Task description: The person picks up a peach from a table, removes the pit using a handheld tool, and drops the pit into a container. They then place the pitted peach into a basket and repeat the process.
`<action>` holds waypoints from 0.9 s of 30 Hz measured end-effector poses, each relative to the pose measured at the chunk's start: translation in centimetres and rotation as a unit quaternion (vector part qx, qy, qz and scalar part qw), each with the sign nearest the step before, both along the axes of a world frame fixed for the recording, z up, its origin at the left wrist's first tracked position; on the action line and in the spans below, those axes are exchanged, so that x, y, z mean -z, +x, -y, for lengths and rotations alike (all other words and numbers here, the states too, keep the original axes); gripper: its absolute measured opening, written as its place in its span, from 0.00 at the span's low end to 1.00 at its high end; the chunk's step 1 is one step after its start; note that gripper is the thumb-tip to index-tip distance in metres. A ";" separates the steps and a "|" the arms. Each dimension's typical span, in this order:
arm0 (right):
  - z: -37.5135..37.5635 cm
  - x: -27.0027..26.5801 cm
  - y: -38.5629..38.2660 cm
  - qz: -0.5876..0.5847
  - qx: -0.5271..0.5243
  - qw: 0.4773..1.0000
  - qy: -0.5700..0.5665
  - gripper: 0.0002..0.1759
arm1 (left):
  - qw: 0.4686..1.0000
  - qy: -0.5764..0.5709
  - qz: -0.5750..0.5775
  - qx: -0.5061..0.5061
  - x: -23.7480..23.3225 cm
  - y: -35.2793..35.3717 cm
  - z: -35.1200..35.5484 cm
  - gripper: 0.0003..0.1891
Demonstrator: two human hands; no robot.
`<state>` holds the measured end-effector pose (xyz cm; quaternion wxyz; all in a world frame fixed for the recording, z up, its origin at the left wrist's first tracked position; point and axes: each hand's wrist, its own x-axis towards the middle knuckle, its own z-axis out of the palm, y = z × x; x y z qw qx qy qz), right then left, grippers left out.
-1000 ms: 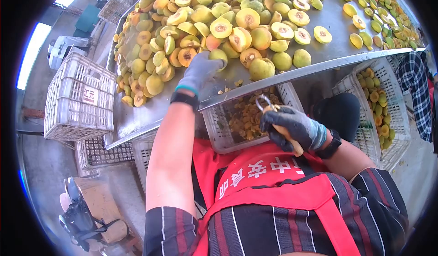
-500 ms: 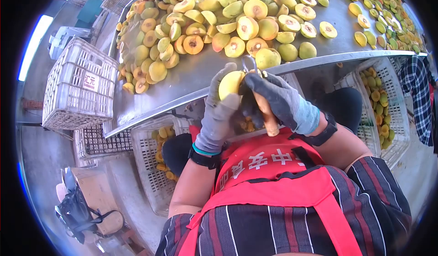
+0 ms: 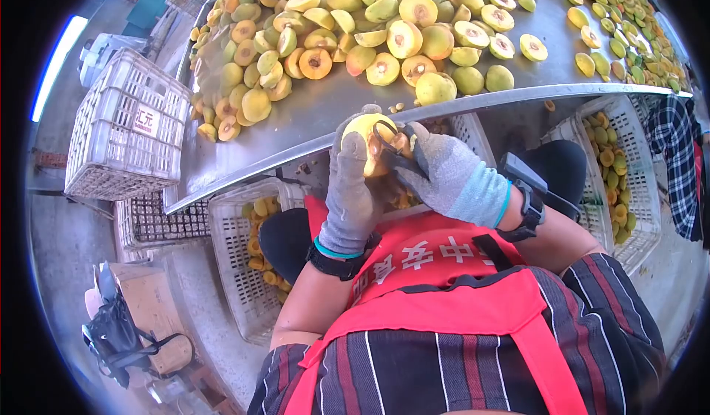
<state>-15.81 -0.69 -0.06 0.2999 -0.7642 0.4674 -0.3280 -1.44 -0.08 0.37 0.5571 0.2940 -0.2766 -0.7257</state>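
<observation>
– Since half a second ago, the right hand (image 3: 458, 169) has swung up over the fruit (image 3: 358, 128), and the loop of the tool (image 3: 384, 124) now shows at the cut face.

– How firm is the grip?

– The left hand (image 3: 347, 182) wraps round the fruit; the right is clenched on the tool, its glove hiding the handle.

– So where is the fruit?

– Between both hands, near the metal rim (image 3: 481, 103) of the table.

– Any open room?

– Bare metal lies left of the hands, between pile (image 3: 322, 40) and rim. Farther right, fruit crowds that edge.

– What's in the way?

– The rim just ahead, and a dark-clad knee either side: left knee (image 3: 287, 239), right knee (image 3: 560, 160).

– Counts?

– One fruit in hand, one tool, two crates of fruit flanking the knees: left crate (image 3: 228, 256), right crate (image 3: 649, 189). One labelled crate (image 3: 126, 137) stands beside the table's left end. The pile is too dense to count.
</observation>
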 end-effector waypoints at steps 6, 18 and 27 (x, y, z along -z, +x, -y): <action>-0.2 -0.3 0.1 0.100 -0.066 0.989 0.092 0.21 | 0.973 -0.112 0.188 -0.067 1.4 0.8 0.9 0.19; -0.4 0.0 0.0 0.064 -0.109 0.969 0.211 0.18 | 0.960 -0.146 0.236 -0.028 0.2 1.7 1.6 0.15; 0.2 -4.6 0.2 0.049 -0.125 0.903 0.409 0.16 | 0.954 -0.166 0.226 -0.105 1.6 0.6 1.6 0.13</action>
